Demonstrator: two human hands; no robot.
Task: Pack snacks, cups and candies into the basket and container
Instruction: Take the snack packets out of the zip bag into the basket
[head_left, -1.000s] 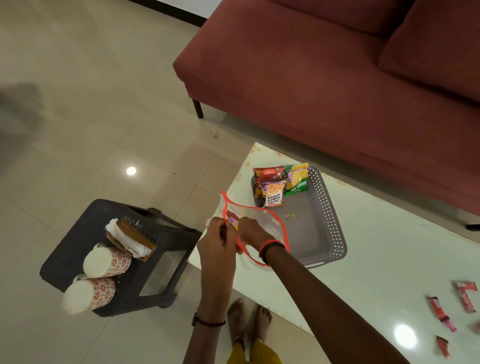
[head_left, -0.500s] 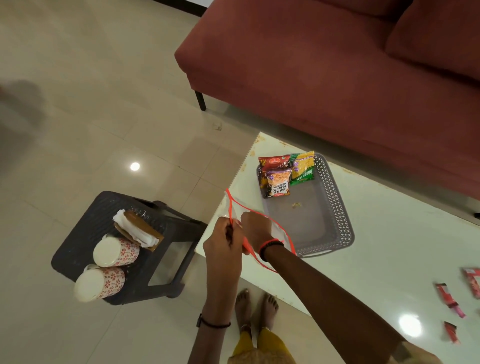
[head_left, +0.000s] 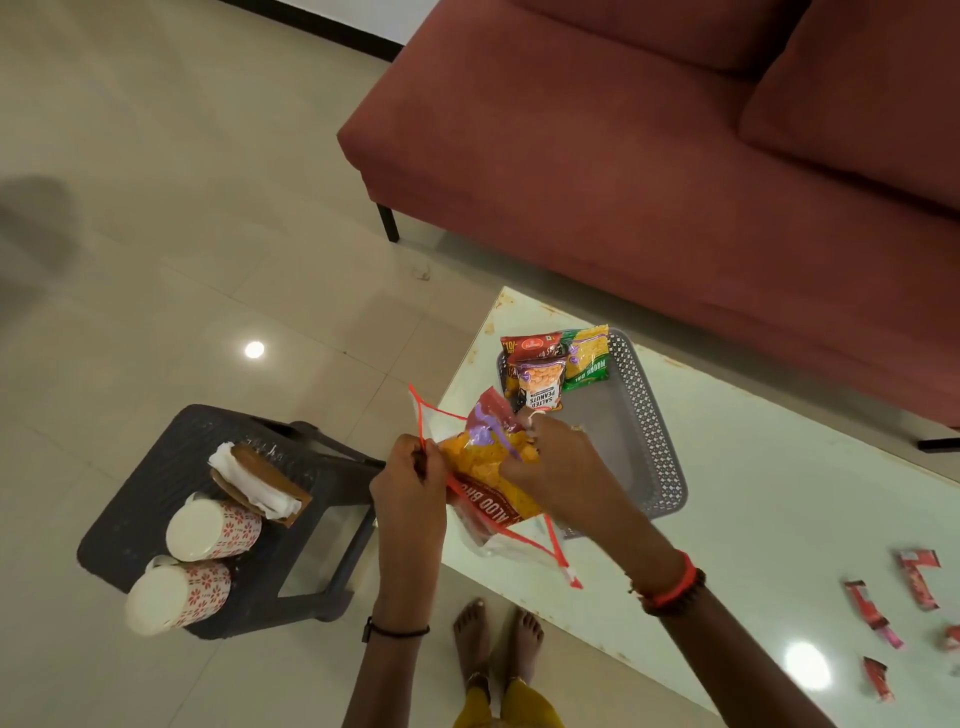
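My left hand (head_left: 410, 483) pinches the red-trimmed rim of a clear plastic pouch (head_left: 511, 543) at the table's near left corner. My right hand (head_left: 558, 465) grips an orange and maroon snack packet (head_left: 485, 457), which sits partly inside the pouch mouth. A grey perforated basket (head_left: 657, 452) lies on the white table (head_left: 753, 519) just beyond, with three snack packets (head_left: 550, 371) at its far end. Two white paper cups with red flowers (head_left: 208, 527) lie on their sides on a dark stool (head_left: 156, 488) to the left. Small red candies (head_left: 870, 605) are scattered at the table's right.
A maroon sofa (head_left: 623, 156) runs behind the table. A brown holder with white napkins (head_left: 260, 486) rests on the stool beside the cups. My bare feet (head_left: 498, 639) stand on the beige tiled floor between stool and table.
My right hand left the pouch rim and now holds an orange snack packet at the pouch opening. The left hand still holds the rim. The camera view shifted slightly.
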